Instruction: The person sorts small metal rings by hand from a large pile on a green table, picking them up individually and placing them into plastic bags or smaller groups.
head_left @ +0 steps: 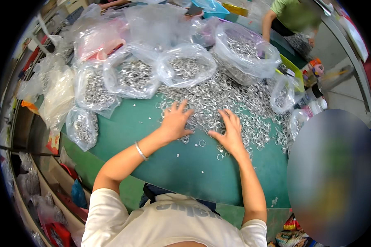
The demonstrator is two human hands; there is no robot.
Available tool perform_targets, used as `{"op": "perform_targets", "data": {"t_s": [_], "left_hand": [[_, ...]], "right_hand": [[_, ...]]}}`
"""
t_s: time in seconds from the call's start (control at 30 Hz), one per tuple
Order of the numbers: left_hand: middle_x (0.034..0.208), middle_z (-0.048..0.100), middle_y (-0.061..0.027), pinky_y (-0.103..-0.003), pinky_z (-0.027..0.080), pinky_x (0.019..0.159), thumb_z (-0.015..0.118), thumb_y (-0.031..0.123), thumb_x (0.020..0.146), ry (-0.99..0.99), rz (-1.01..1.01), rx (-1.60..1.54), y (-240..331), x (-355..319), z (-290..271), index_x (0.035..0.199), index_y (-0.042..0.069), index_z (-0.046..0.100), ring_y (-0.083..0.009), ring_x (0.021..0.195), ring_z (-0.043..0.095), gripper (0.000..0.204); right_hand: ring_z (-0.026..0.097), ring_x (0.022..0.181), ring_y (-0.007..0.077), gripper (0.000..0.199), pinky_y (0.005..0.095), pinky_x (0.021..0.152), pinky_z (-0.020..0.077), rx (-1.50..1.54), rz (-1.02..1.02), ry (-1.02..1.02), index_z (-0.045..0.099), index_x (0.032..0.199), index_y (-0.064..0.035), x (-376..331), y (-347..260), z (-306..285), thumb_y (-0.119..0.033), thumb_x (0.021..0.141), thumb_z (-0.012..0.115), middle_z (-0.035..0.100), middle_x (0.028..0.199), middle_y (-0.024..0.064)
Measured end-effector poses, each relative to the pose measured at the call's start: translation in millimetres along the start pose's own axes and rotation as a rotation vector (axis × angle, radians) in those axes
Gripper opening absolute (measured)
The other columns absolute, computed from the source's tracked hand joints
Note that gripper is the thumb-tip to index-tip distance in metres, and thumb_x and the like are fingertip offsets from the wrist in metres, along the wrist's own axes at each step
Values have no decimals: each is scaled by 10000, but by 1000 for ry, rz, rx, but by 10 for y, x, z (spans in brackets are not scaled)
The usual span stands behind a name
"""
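Observation:
A big loose heap of small silver metal rings (231, 99) lies spread over a green table (181, 173). My left hand (176, 121) rests flat on the heap's near edge, fingers spread, with a thin bracelet on the wrist. My right hand (229, 133) lies palm down on the rings just to its right, fingers apart. Neither hand grips anything. A few stray rings (202, 143) sit on the bare green surface between and below my hands.
Several clear plastic bags of rings (185, 68) stand along the far and left sides, one large open bag (245, 53) at the back right. Bottles (313, 105) stand at the right edge. Another person in a green shirt (294, 14) works beyond.

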State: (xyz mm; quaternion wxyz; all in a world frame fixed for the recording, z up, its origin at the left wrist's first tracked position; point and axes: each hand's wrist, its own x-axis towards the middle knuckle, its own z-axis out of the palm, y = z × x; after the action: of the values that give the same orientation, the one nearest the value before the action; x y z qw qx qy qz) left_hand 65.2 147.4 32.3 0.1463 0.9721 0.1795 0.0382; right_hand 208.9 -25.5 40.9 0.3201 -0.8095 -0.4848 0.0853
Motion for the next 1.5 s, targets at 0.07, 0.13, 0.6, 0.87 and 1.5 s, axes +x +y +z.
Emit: {"op": "perform_targets", "data": {"t_s": [0.07,0.13,0.6,0.87,1.5], "left_hand": [[1415,375,-148,-587,344,976,836,305,596,28,30,3,-94,-18,71,1283,125,503,-402,1266,367,784],[1325,487,-143,-573,341,978,799,213,587,95,69,-49,-210,-72,214,1209,132,552,-381,1218,427,674],[1211,483,-180,-491,340,857,708,263,650,470,280,18,67,318,698,999,58,632,-335,1108,418,411],[1070,539,-125,-434,381,797,677,283,689,343,447,131,65,483,829,940,102,667,-332,1032,474,309],[1178,587,-134,-367,473,907,645,77,820,116,-33,-885,-382,273,-188,1208,86,585,-207,1108,560,393]], "right_hand": [[272,1318,417,892,552,1056,223,-158,-49,-118,446,1364,-141,65,-119,182,-370,600,844,317,1438,173],[301,1304,424,848,541,1044,256,-258,-172,-131,491,1324,-125,140,-119,367,-368,593,844,319,1441,191],[500,1063,435,612,514,910,395,-452,-193,-83,554,1275,-146,146,148,217,-583,848,530,543,1168,253],[498,1054,432,525,521,933,383,-290,-188,-94,549,1264,-125,26,154,244,-299,789,688,561,1111,213],[548,1046,184,369,315,811,493,1085,474,100,494,1266,-14,-58,152,-453,-57,907,567,571,1164,100]]}}
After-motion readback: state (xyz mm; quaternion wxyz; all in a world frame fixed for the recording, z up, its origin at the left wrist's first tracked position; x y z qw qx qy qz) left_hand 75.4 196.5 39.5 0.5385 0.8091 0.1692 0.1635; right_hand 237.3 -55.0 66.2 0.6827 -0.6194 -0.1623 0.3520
